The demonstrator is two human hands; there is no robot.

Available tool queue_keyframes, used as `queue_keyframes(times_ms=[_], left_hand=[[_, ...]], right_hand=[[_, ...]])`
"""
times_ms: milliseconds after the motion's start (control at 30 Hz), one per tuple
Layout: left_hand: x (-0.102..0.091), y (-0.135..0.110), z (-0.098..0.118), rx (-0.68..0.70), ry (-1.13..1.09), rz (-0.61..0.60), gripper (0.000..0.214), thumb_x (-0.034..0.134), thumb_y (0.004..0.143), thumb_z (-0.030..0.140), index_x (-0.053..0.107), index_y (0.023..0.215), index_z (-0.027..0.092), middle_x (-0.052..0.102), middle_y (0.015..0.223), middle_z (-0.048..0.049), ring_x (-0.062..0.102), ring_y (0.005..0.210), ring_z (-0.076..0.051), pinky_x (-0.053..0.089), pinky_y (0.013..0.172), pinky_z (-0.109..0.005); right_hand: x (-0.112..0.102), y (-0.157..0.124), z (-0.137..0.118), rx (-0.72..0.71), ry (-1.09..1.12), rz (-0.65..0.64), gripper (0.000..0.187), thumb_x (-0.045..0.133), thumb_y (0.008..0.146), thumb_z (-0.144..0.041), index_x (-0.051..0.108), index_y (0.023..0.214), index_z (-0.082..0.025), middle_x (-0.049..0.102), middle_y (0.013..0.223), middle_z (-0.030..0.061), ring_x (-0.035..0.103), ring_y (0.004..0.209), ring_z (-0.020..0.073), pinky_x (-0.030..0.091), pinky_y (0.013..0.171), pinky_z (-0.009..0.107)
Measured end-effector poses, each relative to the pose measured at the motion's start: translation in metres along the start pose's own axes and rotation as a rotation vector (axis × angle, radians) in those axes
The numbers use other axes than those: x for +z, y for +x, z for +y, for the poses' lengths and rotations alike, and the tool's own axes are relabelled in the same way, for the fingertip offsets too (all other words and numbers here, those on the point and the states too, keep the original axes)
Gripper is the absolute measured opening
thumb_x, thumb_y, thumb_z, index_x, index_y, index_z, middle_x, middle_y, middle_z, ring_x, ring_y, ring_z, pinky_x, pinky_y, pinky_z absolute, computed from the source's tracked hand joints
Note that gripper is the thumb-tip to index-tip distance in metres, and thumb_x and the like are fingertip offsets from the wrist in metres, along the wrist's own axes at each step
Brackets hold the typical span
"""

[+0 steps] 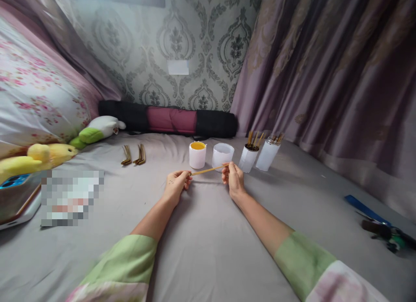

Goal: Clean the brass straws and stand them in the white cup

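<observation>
Fingers of both hands — left hand (175, 183), right hand (233, 177) — pinch one stick (208, 170); four cups (222, 154) behind.

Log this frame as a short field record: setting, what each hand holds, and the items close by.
setting: grey bedsheet, patterned wall, curtain at right
left hand: pinches one end of a thin stick
right hand: pinches the stick's other end
behind hands: cup of yellow liquid, empty white cup, two cups of sticks
left side: bent sticks, plush toys
</observation>
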State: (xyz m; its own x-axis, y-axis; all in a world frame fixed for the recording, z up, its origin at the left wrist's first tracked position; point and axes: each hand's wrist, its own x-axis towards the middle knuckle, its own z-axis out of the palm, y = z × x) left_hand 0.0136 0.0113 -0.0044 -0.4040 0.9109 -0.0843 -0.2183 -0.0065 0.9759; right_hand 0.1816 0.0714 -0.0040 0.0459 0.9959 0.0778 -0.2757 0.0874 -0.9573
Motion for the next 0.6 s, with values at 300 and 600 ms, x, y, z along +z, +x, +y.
queue_keyframes(times_ms=[300,600], left_hand=[[-0.003,0.006,-0.005,0.009,-0.005,0.006,0.025,0.059,0.060,0.026,0.061,0.076,0.007,0.057,0.057,-0.0034,0.045,0.043,-0.006,0.031,0.038,-0.018],[-0.006,0.010,-0.011,0.025,-0.019,-0.002,0.028,0.061,0.056,0.029,0.062,0.075,0.008,0.057,0.058,-0.0031,0.045,0.043,-0.006,0.032,0.039,-0.018]], right_hand=[[-0.002,0.002,0.002,-0.024,0.000,0.048,0.031,0.046,0.075,-0.047,0.054,0.076,-0.017,0.049,0.056,-0.0039,0.041,0.038,0.0052,0.027,0.030,0.017],[-0.003,0.004,0.003,-0.011,0.021,0.089,0.029,0.048,0.072,-0.046,0.053,0.075,-0.017,0.049,0.054,-0.0049,0.041,0.038,0.0049,0.028,0.030,0.017]])
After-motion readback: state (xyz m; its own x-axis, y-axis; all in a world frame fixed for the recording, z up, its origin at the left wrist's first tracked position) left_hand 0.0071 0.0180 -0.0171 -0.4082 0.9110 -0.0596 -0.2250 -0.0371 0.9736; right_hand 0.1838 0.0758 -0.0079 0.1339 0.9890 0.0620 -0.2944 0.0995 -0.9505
